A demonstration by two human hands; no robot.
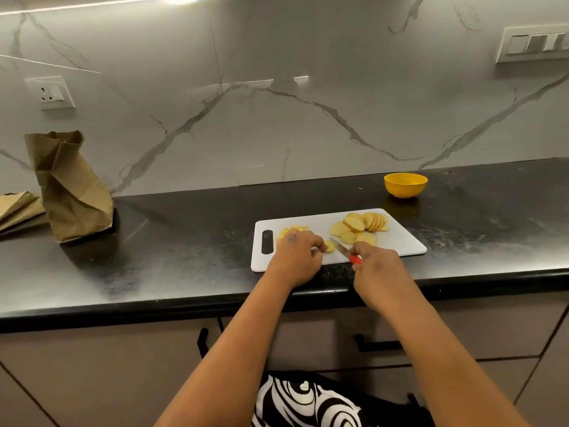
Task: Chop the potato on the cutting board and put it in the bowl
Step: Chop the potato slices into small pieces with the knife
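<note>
On the cutting board (pixel 400 241), L hand (pixel 297 257) pins a potato slice (pixel 329 247), R hand (pixel 374 266) grips knife (pixel 341 248): tuck fingers back, cut straight down.

Kitchen counter against a marble-look wall

Grey-veined wall panel (pixel 277 118) backs a black countertop (pixel 154 248); socket (pixel 50 92) at 10 o'clock, switch plate (pixel 534 44) at 2 o'clock, brown cabinets (pixel 92 380) below, light strip (pixel 92 3) at 12 o'clock.
</note>
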